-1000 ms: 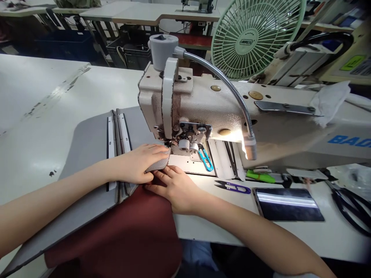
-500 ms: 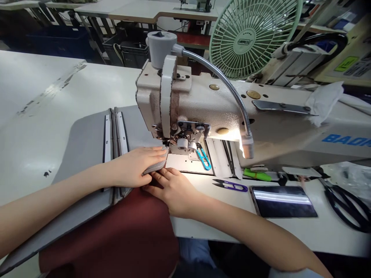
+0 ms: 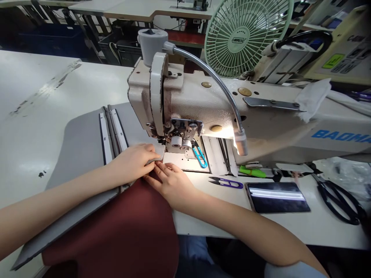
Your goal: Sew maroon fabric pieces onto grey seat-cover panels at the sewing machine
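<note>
A grey fabric panel (image 3: 84,135) lies on the table with its right corner beside the needle area of a sewing machine (image 3: 197,96). My left hand (image 3: 137,160) is closed over that corner, fingers bent at its edge. Dark red material (image 3: 124,231) hangs from beneath the panel over the table's front edge. My right hand (image 3: 171,183) pinches the layered edge just below the left fingers, where the red material meets the grey. Two white strips (image 3: 106,141) with dark borders run along the panel's middle seam. The exact grip of the right fingertips is partly hidden.
Blue thread snips (image 3: 199,155) lie beside the needle plate, purple snips (image 3: 227,182) nearer me. Further right are a phone (image 3: 278,197), black-handled scissors (image 3: 337,199) and a bright green tool (image 3: 252,171). A lamp (image 3: 240,143) lights the machine; a green fan (image 3: 246,36) stands behind.
The view has shifted slightly, so the machine sits further left. My left fingers have drawn back from the presser foot and bent, showing more of the grey corner. My right hand keeps its place at the edge.
</note>
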Demonstrator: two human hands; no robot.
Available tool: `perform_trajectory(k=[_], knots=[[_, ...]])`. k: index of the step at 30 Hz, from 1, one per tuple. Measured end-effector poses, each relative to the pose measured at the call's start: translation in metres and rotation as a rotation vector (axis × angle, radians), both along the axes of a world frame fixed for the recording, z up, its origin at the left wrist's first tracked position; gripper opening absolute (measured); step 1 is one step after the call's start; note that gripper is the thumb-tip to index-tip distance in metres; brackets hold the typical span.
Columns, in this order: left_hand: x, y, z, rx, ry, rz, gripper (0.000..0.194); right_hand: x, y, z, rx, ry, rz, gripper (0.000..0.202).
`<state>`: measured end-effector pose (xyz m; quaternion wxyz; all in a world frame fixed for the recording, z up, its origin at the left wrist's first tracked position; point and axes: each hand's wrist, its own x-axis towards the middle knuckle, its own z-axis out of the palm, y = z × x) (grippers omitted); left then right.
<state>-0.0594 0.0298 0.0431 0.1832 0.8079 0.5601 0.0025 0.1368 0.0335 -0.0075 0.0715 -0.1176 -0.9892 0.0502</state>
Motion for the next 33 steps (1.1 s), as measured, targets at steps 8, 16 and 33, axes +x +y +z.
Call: perform_trajectory(k=[8, 16, 33], knots=[[0.004, 0.008, 0.007, 0.012, 0.126, -0.074, 0.019, 0.003, 0.005, 0.01, -0.02, -0.057, -0.02, 0.04], [0.015, 0.023, 0.005, 0.021, 0.252, -0.037, 0.03, 0.0, 0.02, -0.003, -0.035, 0.016, -0.079, 0.04], [-0.041, -0.053, 0.011, 0.443, 0.442, 0.07, 0.062, 0.012, 0.022, 0.014, -0.236, -0.137, 0.096, 0.08]])
